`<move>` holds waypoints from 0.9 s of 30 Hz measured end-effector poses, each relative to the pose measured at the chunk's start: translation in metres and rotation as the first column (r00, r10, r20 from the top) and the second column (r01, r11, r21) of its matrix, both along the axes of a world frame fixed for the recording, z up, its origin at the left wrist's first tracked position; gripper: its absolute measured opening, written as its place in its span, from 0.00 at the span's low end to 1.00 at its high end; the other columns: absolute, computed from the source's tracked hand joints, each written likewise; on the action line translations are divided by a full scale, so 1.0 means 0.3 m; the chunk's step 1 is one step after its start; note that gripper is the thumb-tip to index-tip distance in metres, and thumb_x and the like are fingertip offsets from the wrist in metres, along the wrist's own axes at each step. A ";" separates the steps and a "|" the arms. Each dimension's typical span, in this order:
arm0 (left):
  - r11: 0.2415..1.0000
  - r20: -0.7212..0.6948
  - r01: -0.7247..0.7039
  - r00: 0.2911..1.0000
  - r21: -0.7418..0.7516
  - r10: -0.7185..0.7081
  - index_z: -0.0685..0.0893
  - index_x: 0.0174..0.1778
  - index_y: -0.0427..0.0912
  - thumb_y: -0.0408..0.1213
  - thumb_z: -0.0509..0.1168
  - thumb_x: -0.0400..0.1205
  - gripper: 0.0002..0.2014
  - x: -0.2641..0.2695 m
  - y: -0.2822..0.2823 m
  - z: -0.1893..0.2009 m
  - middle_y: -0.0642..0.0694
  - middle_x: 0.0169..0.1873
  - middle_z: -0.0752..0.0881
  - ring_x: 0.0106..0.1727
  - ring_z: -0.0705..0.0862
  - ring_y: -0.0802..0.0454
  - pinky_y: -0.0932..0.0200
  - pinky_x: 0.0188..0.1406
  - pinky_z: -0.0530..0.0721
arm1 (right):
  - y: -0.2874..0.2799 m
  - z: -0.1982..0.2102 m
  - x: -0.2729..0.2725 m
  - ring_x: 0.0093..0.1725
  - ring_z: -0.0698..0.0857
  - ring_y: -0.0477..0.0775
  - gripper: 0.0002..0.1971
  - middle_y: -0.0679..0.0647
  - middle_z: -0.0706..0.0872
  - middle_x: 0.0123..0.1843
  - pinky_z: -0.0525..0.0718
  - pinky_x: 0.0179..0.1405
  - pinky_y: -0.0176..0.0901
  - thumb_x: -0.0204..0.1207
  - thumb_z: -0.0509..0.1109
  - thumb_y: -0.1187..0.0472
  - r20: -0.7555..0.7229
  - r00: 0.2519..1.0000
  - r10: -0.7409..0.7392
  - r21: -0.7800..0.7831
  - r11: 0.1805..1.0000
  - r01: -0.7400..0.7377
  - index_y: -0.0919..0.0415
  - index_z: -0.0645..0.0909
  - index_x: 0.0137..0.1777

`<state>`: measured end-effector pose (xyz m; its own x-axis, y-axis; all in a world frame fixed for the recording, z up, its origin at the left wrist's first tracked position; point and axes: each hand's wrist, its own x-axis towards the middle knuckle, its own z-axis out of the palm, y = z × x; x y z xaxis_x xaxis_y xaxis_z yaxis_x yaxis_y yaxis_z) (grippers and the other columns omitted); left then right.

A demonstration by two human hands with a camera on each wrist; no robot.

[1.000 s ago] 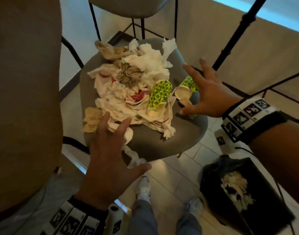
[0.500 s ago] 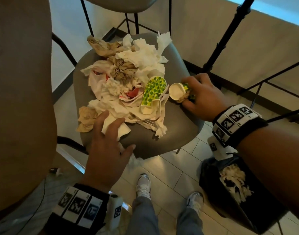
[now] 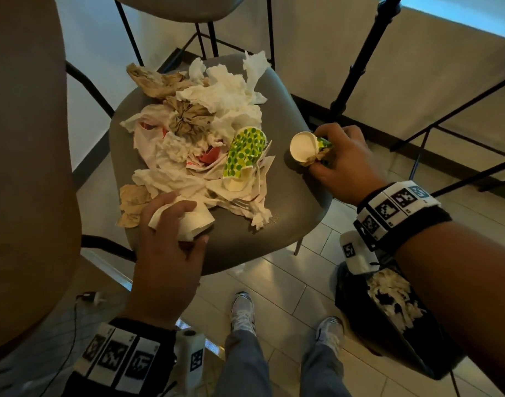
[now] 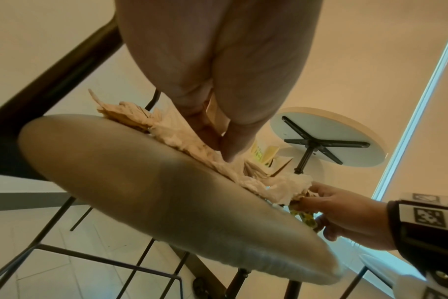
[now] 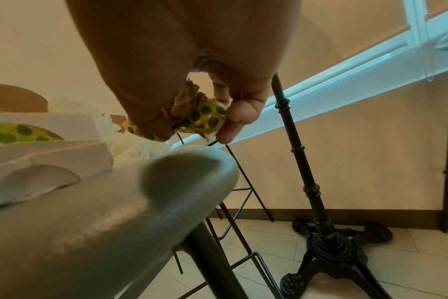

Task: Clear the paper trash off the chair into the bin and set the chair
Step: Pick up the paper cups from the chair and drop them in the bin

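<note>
A grey chair seat [image 3: 291,202] carries a heap of crumpled white and brown paper [image 3: 205,124] and a flattened green-dotted paper cup [image 3: 244,156]. My left hand [image 3: 174,224] grips a white napkin [image 3: 198,222] at the heap's near edge; the left wrist view shows its fingers [image 4: 207,129] closed on paper. At the seat's right edge my right hand [image 3: 328,159] holds a second crushed dotted cup [image 3: 305,150] together with a brown scrap, its fingers [image 5: 233,113] curled round the dotted cup [image 5: 202,115]. The black bin [image 3: 388,305] stands on the floor at lower right, with paper inside.
A tall padded chair back [image 3: 25,167] fills the left side. Another chair [image 3: 176,7] stands behind the seat. A black table pedestal [image 5: 317,202] and thin metal legs [image 3: 457,116] stand to the right. My feet [image 3: 242,310] are on the tiled floor below the seat.
My right hand went from open beside the dotted cup to closed round it and drew it to the seat's right edge. My left hand came down and closed on the white napkin.
</note>
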<state>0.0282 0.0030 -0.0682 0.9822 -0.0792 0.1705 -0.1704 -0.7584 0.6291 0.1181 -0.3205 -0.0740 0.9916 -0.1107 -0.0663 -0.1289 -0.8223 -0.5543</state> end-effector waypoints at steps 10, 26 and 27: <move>0.977 0.119 0.204 0.973 -0.056 -0.196 0.82 0.62 0.36 0.35 0.81 0.73 0.23 -0.118 -0.146 0.179 0.33 0.72 0.77 0.77 0.75 0.42 0.57 0.59 0.87 | -0.158 -0.005 -0.320 0.61 0.80 0.53 0.28 0.55 0.77 0.66 0.84 0.60 0.48 0.72 0.79 0.47 -0.066 0.974 -0.218 0.241 0.944 0.227 0.45 0.73 0.71; 0.680 -0.504 0.701 0.516 -0.217 -0.693 0.79 0.64 0.64 0.38 0.77 0.79 0.23 -0.179 -1.146 -0.482 0.53 0.67 0.75 0.61 0.81 0.59 0.71 0.57 0.84 | -0.714 -0.553 -1.173 0.46 0.87 0.48 0.22 0.49 0.88 0.52 0.81 0.39 0.38 0.75 0.78 0.54 -0.558 0.529 -0.640 0.305 0.434 0.847 0.46 0.75 0.66; 0.683 -0.594 0.708 0.474 -0.182 -0.650 0.79 0.64 0.65 0.39 0.77 0.78 0.23 -0.197 -1.203 -0.555 0.54 0.65 0.76 0.59 0.82 0.57 0.66 0.57 0.85 | -0.741 -0.621 -1.212 0.41 0.86 0.49 0.21 0.51 0.88 0.51 0.80 0.32 0.37 0.76 0.77 0.54 -0.618 0.471 -0.629 0.294 0.371 0.881 0.47 0.75 0.67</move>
<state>-0.0310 -0.3578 -0.2346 0.4990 -0.7495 -0.4350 -0.2883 -0.6170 0.7323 -0.2456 -0.5426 -0.2602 0.3669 -0.6194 -0.6941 -0.8099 0.1544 -0.5659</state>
